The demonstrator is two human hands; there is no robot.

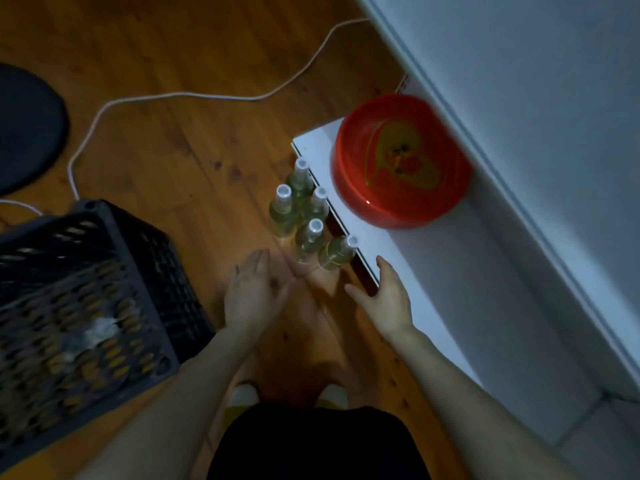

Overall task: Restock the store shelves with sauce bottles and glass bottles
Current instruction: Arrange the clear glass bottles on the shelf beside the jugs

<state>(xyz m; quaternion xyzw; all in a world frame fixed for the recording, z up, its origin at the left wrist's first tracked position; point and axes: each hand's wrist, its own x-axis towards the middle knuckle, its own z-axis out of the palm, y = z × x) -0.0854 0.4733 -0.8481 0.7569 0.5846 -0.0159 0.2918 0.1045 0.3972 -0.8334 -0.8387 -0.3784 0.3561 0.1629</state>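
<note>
Standing round glass bottles [281,213] (white-capped)

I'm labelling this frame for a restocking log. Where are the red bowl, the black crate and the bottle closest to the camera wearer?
red bowl [391,216]: head view, front outer wall.
black crate [156,258]: head view, right side wall.
closest bottle [332,256]: head view, middle of its clear body.

The black perforated plastic crate [145,244] runs off the left edge, the pale patch inside it too blurred to identify; the dark round object [24,129] at left is partly out of frame; the clear white-capped glass bottles [282,216] are too dim to read; the red round plastic bowl [349,174] shows a smeared motif, perhaps a heart.
</note>
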